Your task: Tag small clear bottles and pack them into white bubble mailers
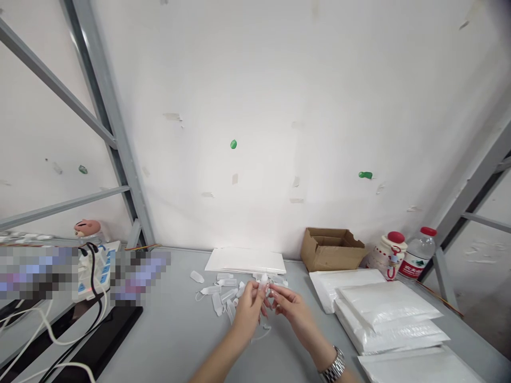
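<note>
A small translucent plastic dropper bottle (264,280) stands roughly upright in my left hand (249,307), its tip pointing up between the closed fingers. My right hand (290,306) meets it from the right, thumb and fingers pinched together close against the bottle. Whatever lies between the right fingertips is too small to tell. Several similar bottles (229,294) lie scattered on the grey table just left of and behind my hands, some with thin loops attached. A thin clear strand (262,335) shows on the table below my hands.
White sheets or flat packs (245,260) lie by the wall. At right are a cardboard box (333,252), stacked white plastic packages (389,306), a red-lidded jug (387,255) and a water bottle (418,254). A power strip (96,271), cables and a black slab (106,340) occupy the left.
</note>
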`<state>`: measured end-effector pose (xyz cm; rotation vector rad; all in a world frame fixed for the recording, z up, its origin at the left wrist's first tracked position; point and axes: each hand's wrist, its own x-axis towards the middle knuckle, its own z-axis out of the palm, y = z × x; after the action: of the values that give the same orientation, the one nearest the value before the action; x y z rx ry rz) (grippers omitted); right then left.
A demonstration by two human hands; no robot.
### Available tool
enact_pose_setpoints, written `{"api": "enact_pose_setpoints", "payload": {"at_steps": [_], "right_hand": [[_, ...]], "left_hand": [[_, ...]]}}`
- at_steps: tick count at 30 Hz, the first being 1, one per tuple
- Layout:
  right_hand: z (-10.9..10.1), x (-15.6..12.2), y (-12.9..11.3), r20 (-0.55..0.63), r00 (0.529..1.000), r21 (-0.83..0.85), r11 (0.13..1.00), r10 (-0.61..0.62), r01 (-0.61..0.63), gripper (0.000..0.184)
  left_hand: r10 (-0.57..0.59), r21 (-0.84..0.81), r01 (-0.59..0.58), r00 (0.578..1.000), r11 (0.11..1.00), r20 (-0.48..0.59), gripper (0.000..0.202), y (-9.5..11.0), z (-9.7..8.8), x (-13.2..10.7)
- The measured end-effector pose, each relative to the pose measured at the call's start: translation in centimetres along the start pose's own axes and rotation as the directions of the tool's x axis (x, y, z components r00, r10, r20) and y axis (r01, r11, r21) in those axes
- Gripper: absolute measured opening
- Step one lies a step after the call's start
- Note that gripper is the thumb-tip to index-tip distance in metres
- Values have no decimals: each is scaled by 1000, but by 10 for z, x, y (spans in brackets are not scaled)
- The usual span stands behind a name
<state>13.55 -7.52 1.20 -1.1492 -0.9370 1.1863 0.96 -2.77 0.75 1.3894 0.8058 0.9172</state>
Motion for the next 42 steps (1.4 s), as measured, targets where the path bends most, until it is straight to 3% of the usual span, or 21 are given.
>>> {"api": "enact_pose_setpoints", "payload": {"at_steps": [5, 9, 11, 14, 16, 19, 22, 26, 31, 37, 42], "right_hand": [[1, -1, -4, 70, 998, 44, 999, -9, 6, 30], [3, -1, -2, 13, 999, 21, 999, -43, 43, 29], [4, 0, -1, -53, 995, -7, 997, -79, 79, 31], [5, 0, -2, -151, 982, -16, 994, -112, 111, 34], [6, 0, -3, -180, 976, -40, 993, -119, 113, 35], [8, 1, -2, -194, 969, -98, 986, -152, 135, 36], [8, 4, 4, -199, 957, -120, 975, -210, 189, 36], [7, 7, 11, -200, 953, -145, 969, -228, 201, 35], [9, 5, 11, -158, 960, -171, 964, -232, 205, 35], [12, 1, 6, -149, 958, -204, 956, -245, 213, 35], [11, -2, 2, -165, 943, -260, 935, -290, 242, 35]], "left_hand": [[-17, 26, 13, 988, 1000, 155, 44, 1, 5, -6], [-74, 73, 60, 977, 995, 199, 44, 1, 2, -6], [-82, 134, 62, 986, 989, 145, 46, 2, -2, -4], [25, 208, -18, 999, 978, -32, 46, 4, -9, 0], [69, 143, -53, 992, 988, -107, 47, 6, -12, 4], [43, -97, -50, 996, 994, -82, 55, 11, -16, 11], [54, -218, -79, 991, 973, -120, 47, 15, -18, 14], [32, -223, -79, 977, 972, -210, 32, 19, -19, 14], [34, -193, -76, 976, 978, -214, 24, 21, -21, 11], [-11, -287, -48, 980, 957, -200, 24, 21, -23, 11], [1, -256, -57, 977, 965, -214, 35, 21, -24, 12]]}}
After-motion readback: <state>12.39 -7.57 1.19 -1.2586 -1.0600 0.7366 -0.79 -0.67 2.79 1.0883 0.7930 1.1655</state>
